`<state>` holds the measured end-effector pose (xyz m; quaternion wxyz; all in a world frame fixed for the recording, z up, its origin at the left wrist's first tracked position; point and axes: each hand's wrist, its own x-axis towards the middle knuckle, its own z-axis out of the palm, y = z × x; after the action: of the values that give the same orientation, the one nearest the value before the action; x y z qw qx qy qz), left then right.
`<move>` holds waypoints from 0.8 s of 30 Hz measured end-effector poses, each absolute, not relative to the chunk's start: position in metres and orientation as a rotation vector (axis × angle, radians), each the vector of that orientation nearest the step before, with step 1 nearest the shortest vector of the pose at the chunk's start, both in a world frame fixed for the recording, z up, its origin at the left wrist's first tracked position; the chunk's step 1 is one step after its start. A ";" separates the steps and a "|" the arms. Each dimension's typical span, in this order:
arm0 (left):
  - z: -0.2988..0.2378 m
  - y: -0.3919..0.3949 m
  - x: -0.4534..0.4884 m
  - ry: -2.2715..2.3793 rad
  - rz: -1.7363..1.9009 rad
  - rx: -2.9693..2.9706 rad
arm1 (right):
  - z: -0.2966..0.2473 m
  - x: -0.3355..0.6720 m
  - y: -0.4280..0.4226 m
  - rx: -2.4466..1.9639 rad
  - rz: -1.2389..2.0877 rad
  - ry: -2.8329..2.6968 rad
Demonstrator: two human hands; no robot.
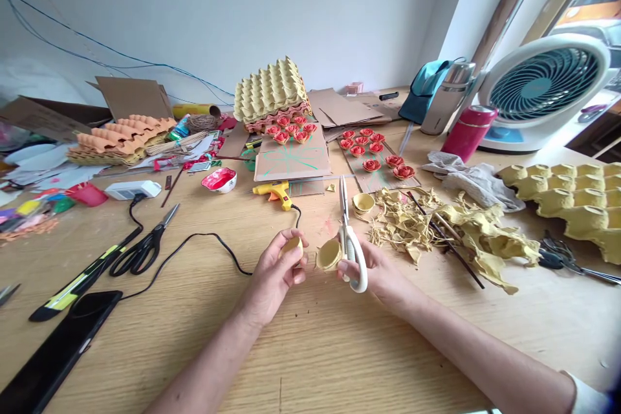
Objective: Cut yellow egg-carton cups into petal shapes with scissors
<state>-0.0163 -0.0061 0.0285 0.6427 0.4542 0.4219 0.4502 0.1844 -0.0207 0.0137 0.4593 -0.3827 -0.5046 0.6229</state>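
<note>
Black-handled scissors (140, 251): laid on the table (233, 349), left of the hands.
Yellow glue gun (274, 192): placed beyond the left hand (275, 270).
Left hand: fingers curled; one pale yellow cup (294, 245) is pinched between thumb and fingers.
Cup stack (328, 255): positioned between the hands, at the right thumb; whether it is gripped cannot be told.
White-handled scissors (358, 259): held in the right hand (381, 275), fingers closed around the handles; blades pointed away, nearly together.
Trimmings (400, 223): heaped beyond the right hand.
</note>
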 end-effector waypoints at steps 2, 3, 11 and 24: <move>0.031 -0.009 -0.017 1.052 1.024 1.397 | 0.014 0.185 -0.021 -0.945 1.541 -1.277; 0.032 -0.012 -0.016 1.072 1.030 1.605 | 0.015 0.185 -0.021 -0.936 1.545 -1.291; 0.038 -0.023 -0.008 0.964 1.115 2.251 | 0.013 0.182 -0.020 -0.782 1.592 -1.238; 0.037 -0.021 -0.008 1.045 1.096 2.010 | 0.014 0.185 -0.024 -0.871 1.457 -1.346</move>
<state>-0.0080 -0.0209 0.0372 0.3074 0.7600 0.3950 0.4145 0.1851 -0.0243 0.0143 0.4686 -0.3553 -0.5489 0.5941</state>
